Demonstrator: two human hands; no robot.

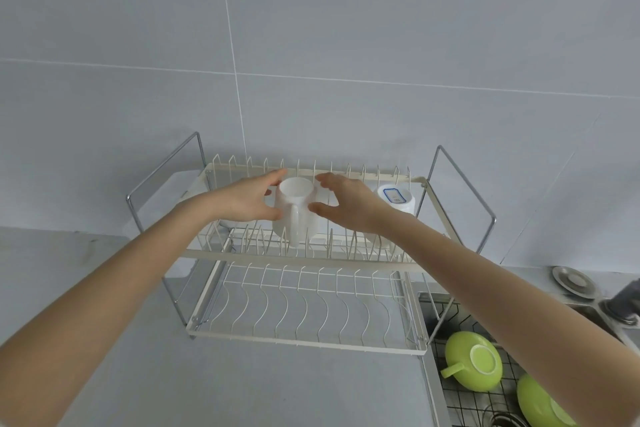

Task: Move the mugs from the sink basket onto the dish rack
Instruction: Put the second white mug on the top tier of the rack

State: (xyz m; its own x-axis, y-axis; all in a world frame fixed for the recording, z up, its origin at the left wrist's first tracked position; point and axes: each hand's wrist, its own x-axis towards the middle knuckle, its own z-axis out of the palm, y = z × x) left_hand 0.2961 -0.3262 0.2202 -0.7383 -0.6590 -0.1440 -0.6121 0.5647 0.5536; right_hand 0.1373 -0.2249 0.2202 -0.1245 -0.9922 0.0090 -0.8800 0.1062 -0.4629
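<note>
A white mug [294,204] stands upside down on the top tier of the white wire dish rack [304,258], its handle turned toward me. My left hand [247,199] grips its left side, and my right hand [349,203] holds its right side with thumb and fingers on the wall. A second white mug [398,199] with a blue label on its base sits upside down at the right end of the same tier. In the sink basket [450,395] at the lower right, a green mug [472,366] lies base up. Beside it is another green piece [543,404], partly hidden by my right forearm.
The rack's lower tier [311,308] holds nothing. A white object [225,222] shows partly behind my left wrist on the top tier. A round metal lid [573,281] and a dark faucet [623,302] stand at the sink's far side. A grey tiled wall rises behind the rack.
</note>
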